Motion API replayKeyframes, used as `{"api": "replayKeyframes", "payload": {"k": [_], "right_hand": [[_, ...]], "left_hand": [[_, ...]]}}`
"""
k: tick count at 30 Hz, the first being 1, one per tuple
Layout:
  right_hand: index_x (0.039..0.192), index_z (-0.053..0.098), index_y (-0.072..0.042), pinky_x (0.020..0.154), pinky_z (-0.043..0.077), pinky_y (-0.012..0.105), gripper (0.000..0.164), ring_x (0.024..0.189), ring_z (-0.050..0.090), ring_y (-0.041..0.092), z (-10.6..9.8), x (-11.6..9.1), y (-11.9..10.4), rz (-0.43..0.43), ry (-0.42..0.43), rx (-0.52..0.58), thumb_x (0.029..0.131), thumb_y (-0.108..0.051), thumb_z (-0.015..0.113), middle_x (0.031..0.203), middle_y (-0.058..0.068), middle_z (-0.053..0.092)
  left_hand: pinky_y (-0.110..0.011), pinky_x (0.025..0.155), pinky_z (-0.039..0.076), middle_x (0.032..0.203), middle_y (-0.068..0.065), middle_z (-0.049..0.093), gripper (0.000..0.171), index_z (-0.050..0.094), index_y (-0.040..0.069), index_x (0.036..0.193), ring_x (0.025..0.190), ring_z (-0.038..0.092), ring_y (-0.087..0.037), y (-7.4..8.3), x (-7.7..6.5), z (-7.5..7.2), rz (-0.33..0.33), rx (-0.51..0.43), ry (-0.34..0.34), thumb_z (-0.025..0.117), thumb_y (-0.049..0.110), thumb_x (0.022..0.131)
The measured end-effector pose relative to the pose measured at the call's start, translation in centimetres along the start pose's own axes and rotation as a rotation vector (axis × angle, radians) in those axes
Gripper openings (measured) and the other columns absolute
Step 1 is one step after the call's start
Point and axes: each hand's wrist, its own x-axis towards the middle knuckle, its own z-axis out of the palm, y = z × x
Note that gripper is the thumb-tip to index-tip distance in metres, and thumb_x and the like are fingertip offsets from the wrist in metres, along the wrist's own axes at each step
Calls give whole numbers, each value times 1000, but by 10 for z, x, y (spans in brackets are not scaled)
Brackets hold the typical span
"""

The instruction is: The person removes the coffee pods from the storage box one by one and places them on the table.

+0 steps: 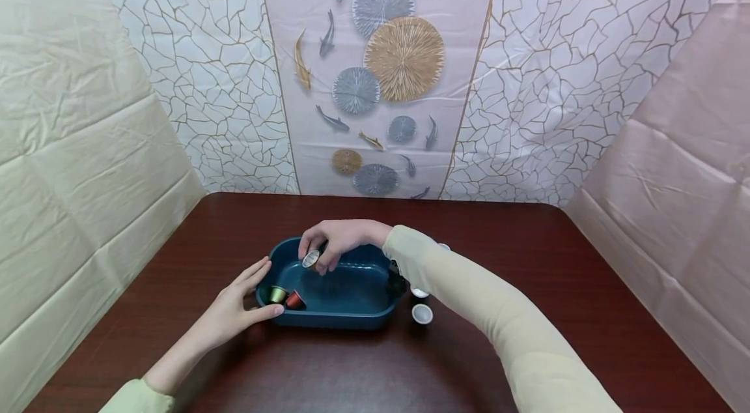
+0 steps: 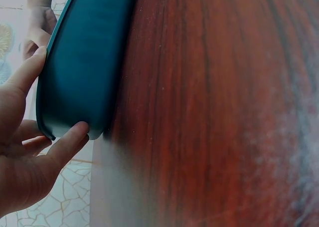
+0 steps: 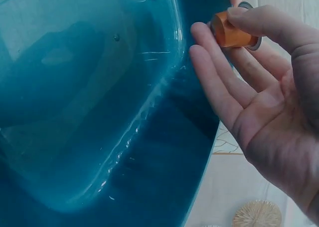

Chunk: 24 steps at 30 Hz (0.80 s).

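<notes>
My right hand (image 1: 346,238) is over the left part of a dark teal basin (image 1: 351,320), pinching an orange coffee capsule (image 3: 233,31) between thumb and fingers. In the head view the capsule's pale lid (image 1: 311,259) faces the camera. My left hand (image 1: 231,309) spans the basin's left end, its spread, straight fingers against the outside and its thumb at the near rim. Inside the basin, a green coffee capsule (image 1: 278,294) and a red coffee capsule (image 1: 295,300) lie together in the near left corner.
Right of the basin, several capsules with pale lids are on the dark wooden table (image 1: 498,361), among them a near capsule (image 1: 422,314); the right sleeve (image 1: 469,296) partly hides this group. Patterned cloth (image 1: 375,74) hangs behind the table's far edge.
</notes>
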Motion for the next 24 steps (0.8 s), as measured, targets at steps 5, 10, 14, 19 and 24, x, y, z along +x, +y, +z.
{"api": "replayKeyframes", "payload": {"k": [5, 10, 14, 19, 24], "right_hand": [[113, 53, -7, 78, 62, 41, 26, 89, 74, 26, -2, -6, -1, -39, 26, 54, 91, -1, 66, 116, 26, 66], [112, 55, -8, 78, 62, 43, 22, 91, 73, 24, -4, -12, 1, -55, 31, 60, 93, -1, 64, 116, 21, 67], [114, 58, -8, 79, 62, 44, 23, 92, 72, 24, -4, -18, 2, -60, 33, 88, 93, -2, 64, 108, 7, 68], [115, 59, -6, 79, 62, 45, 24, 90, 71, 23, -4, -24, 6, -81, 50, 139, 92, -6, 67, 110, 11, 68], [115, 59, -8, 78, 62, 46, 23, 90, 70, 23, -4, -31, 10, -97, 92, 133, 93, -7, 67, 113, 19, 65]], "left_hand": [[-45, 94, 56, 160, -21, 30, 91, 35, -5, 150, 135, 49, -42, 0, 0, 0, -7, 2, -1, 78, 41, 83], [-45, 93, 56, 160, -21, 30, 91, 35, -5, 150, 137, 47, -43, 0, 0, 1, -15, 1, -4, 77, 41, 84], [-45, 93, 56, 160, -21, 30, 91, 35, -4, 151, 138, 44, -43, 1, 1, 1, -23, 2, -7, 77, 40, 84], [-47, 94, 56, 161, -21, 30, 90, 35, -4, 151, 137, 45, -44, 2, 1, 0, -32, 4, -9, 78, 39, 84], [-49, 95, 55, 160, -21, 30, 91, 35, -5, 150, 136, 48, -44, 2, 0, 0, -29, 18, -6, 78, 40, 84]]}}
